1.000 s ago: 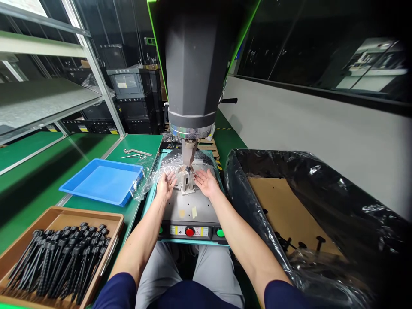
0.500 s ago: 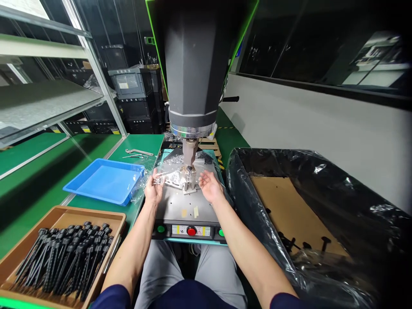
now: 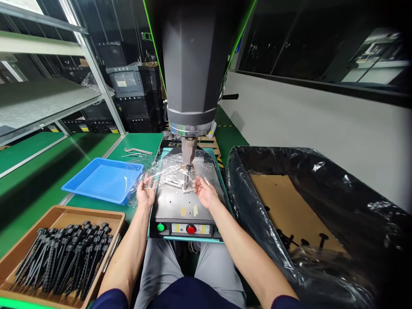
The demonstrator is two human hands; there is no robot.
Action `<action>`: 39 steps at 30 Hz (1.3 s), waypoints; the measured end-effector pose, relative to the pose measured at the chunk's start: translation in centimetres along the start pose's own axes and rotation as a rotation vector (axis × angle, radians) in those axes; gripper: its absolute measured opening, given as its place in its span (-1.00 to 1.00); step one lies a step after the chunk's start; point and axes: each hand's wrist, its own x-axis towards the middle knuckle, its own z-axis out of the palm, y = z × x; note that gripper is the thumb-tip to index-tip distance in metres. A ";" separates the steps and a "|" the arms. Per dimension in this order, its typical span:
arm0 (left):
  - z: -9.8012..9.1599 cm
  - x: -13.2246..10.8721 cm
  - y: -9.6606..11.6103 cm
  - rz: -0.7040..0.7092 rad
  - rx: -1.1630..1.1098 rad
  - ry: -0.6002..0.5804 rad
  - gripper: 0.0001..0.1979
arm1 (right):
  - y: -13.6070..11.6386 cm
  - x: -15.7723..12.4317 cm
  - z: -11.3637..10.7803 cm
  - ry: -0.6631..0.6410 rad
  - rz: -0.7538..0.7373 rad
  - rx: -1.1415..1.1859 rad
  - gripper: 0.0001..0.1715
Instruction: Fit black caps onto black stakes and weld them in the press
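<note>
My left hand is palm up at the left edge of the press table, fingers spread, beside crinkled clear plastic film. At the metal fixture, my right hand has its fingers curled together at the right side. A thin pale line runs to its fingertips; what they pinch is too small to make out. A small black piece shows at the top of the fixture, right under the grey tool head of the machine.
On the left, a brown tray holds many black ribbed stems with round heads. Behind it are a blue tray and a wrench. Green and red buttons line the front. At right stands a black-lined bin.
My left hand has moved left and slightly down, away from the fixture. My right hand has shifted left to it, its fingers now curled. The left green button looks brighter.
</note>
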 end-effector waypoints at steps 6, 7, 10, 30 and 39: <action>-0.7 0.0 0.2 -0.024 -0.035 0.007 -0.69 | 1.1 -0.5 -1.1 -0.007 -0.036 0.006 -0.75; -0.7 -0.1 0.2 -0.032 -0.038 0.007 -0.69 | 1.1 -0.5 -1.3 0.002 -0.038 0.011 -0.74; -0.6 -0.3 0.0 -0.052 -0.044 -0.010 -0.70 | 1.0 -0.3 -1.7 0.030 -0.040 0.017 -0.73; -0.9 -1.5 -1.1 -0.066 0.008 -0.034 -0.79 | 0.9 -0.6 -3.6 0.081 -0.045 -0.005 -0.69; -1.2 -1.5 -1.3 -0.081 0.015 -0.023 -0.77 | 1.3 -0.9 -3.8 0.094 -0.011 0.004 -0.67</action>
